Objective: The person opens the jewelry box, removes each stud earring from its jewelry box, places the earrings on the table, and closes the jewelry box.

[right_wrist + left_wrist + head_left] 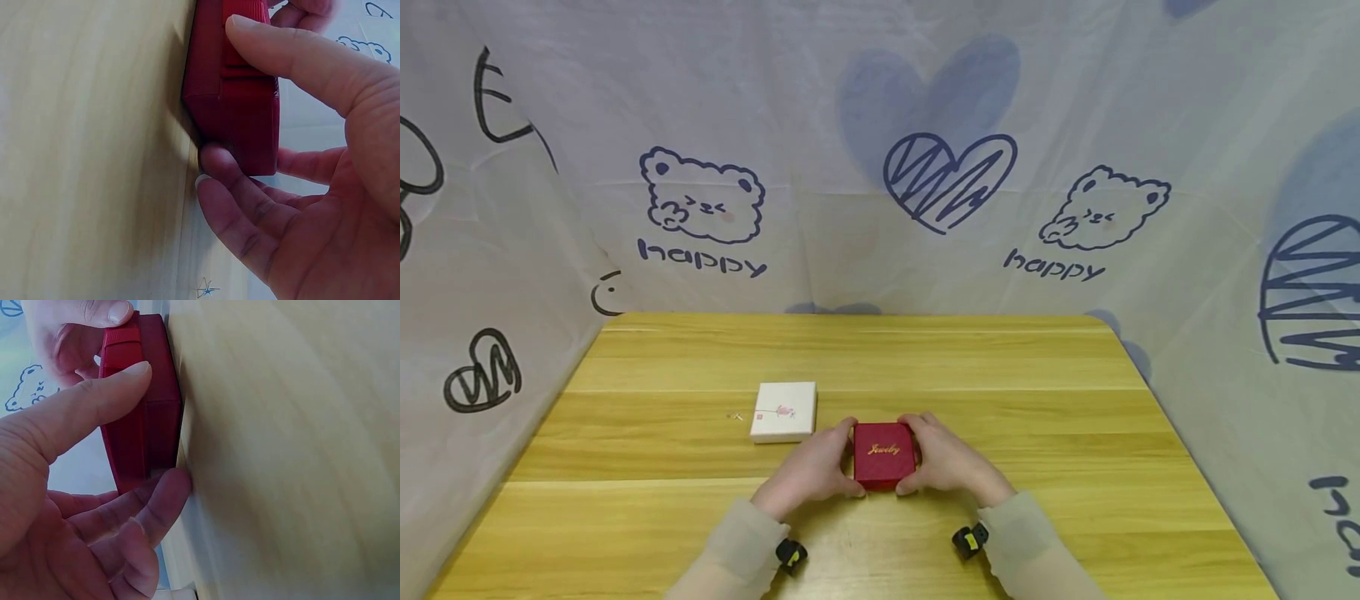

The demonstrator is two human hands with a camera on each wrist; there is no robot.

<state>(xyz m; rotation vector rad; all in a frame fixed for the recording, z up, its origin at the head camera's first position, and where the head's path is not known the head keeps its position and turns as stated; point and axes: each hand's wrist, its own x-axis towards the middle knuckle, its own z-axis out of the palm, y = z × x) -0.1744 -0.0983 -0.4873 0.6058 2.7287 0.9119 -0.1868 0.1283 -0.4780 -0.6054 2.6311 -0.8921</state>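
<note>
A small square red jewelry box [883, 460], its lid closed and marked "Jewelry" in gold script, sits on the wooden table. My left hand [814, 468] grips its left side. From the right, my right hand [947, 460] holds the opposite side. Both thumbs lie on the near face, beside a ribbed red band [245, 59] visible in the right wrist view. My other fingers curl round the sides, low by the tabletop. In the left wrist view the box [159, 394] is seen edge-on, with the left thumb across it.
A white square box [784, 408] with a pink flower print lies behind my left hand. Left of it are tiny shiny pieces [735, 416]. A small star-shaped piece [207, 289] shows in the right wrist view. Printed cloth [820, 192] hangs around the wooden table [1037, 400].
</note>
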